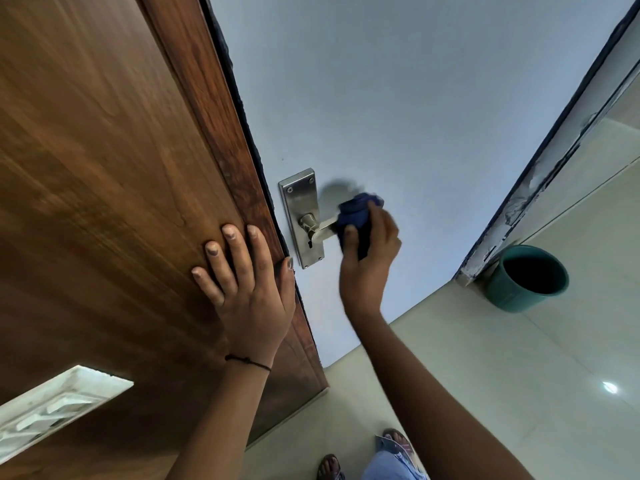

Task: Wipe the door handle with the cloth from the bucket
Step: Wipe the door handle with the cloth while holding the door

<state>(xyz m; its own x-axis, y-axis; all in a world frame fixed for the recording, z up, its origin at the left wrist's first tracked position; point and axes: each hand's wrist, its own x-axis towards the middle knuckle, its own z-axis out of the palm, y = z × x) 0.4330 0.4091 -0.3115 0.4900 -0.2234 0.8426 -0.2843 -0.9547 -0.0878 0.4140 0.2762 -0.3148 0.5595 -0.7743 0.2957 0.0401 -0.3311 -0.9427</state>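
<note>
A silver lever door handle (320, 229) on a steel backplate (300, 202) is fixed to the pale blue door (415, 116). My right hand (369, 258) is closed around a dark blue cloth (356, 213), which is wrapped over the outer end of the lever. That end of the lever is hidden under the cloth. My left hand (247, 285) lies flat with fingers spread on the brown wooden panel (104, 168), its thumb at the panel's edge beside the backplate. A green bucket (530, 278) stands on the floor to the right.
The beige tiled floor (519, 375) spreads below and right. A worn door frame (540, 188) runs diagonally next to the bucket. My feet in sandals (394, 445) show at the bottom. A light rectangular inset (59, 400) sits in the wooden panel, lower left.
</note>
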